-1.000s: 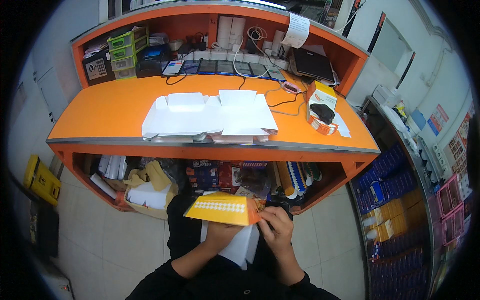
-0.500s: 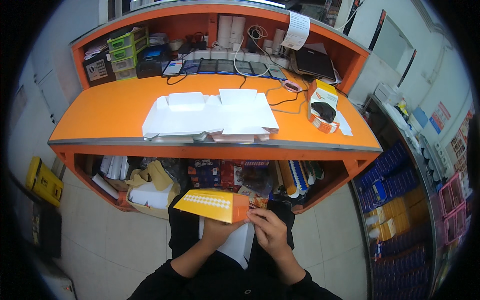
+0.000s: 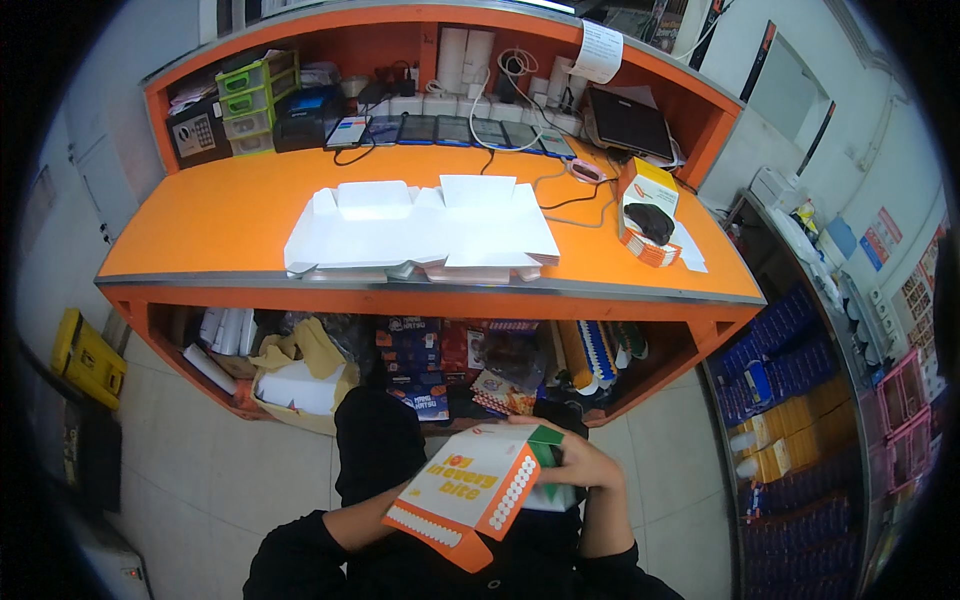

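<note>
Right fingers (image 3: 568, 450) clamp the carton (image 3: 462, 482), now white side up; left fingers' state hidden.

From the wearer's head, the wide fisheye peers down and forward: knees (image 3: 378, 440) close below, tiled floor (image 3: 260, 475) either side, the orange worktop (image 3: 215, 225) farther off, bowing across the upper half, the view's edge curving into black.

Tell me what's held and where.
White-and-orange carton: right hand holds its upper-right end, by the green part; left hand hidden behind it, grip unclear.
</note>
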Demonstrator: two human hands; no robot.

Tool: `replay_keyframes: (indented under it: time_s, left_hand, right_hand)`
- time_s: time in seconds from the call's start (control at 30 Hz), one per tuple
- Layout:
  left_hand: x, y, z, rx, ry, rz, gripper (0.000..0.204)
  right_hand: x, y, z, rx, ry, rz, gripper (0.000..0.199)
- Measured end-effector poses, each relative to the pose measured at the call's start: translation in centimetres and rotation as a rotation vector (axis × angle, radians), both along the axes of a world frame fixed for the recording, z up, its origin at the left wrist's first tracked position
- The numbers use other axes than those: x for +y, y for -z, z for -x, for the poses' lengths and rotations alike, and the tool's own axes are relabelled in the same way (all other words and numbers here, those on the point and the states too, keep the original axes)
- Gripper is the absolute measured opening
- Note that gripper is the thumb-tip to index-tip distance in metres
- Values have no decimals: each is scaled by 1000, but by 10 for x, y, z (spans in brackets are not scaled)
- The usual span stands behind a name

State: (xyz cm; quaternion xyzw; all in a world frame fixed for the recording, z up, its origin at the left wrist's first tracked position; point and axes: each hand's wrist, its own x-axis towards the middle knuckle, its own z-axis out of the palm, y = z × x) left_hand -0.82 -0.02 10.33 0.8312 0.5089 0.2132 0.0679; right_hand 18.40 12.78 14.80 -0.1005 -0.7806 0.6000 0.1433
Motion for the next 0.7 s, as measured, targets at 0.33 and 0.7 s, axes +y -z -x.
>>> replay_keyframes:
  time_s: [0.33,0.7]
  left_hand:
    - [-7,27,5,-1305,98,47,80]
    - [8,-5,-4,-1126,-693,-219,36]
  right_hand:
    - [-48,5,53,-88,462,-377,88]
    - [-45,0,50,65,584,-708,36]
